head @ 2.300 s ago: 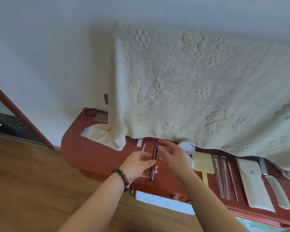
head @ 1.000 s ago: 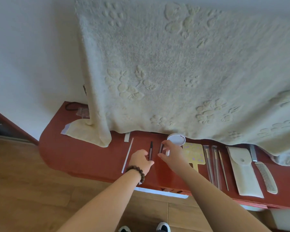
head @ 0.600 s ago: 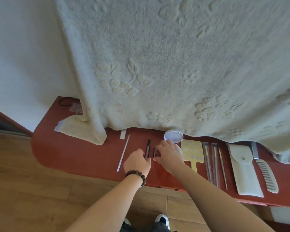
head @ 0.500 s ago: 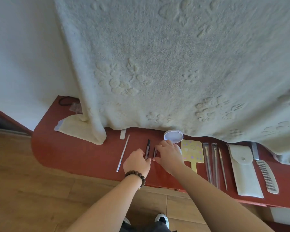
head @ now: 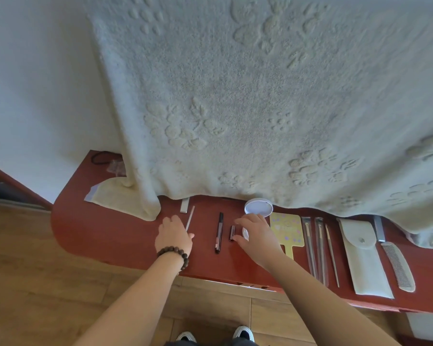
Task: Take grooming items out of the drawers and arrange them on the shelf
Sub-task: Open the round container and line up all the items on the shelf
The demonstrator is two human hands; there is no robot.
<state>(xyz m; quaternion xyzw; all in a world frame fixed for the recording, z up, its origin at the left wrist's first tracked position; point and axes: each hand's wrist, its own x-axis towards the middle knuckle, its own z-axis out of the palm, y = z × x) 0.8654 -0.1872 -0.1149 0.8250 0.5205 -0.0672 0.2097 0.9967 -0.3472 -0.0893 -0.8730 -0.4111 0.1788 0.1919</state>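
A long dark pen (head: 219, 233) lies flat on the red shelf (head: 110, 233), with a short dark cap-like piece (head: 232, 233) just to its right. My right hand (head: 256, 237) hovers beside that short piece with thumb and fingers spread, holding nothing. My left hand (head: 174, 237), with a bead bracelet on the wrist, sits over the lower end of a thin white stick (head: 191, 217). Its fingers curl down, and any grip on the stick is hidden.
A large cream towel (head: 260, 108) hangs over the back of the shelf. Rightward lie a white round jar (head: 258, 208), a yellow hand mirror (head: 286, 229), metal tools (head: 315, 245), a white pouch (head: 363, 255) and a comb (head: 395, 263). A small silver piece (head: 184, 205) lies near the stick.
The dark pen went from both hands down onto the shelf in two pieces. My left hand has moved left to the white stick, and my right hand has let go of the short piece.
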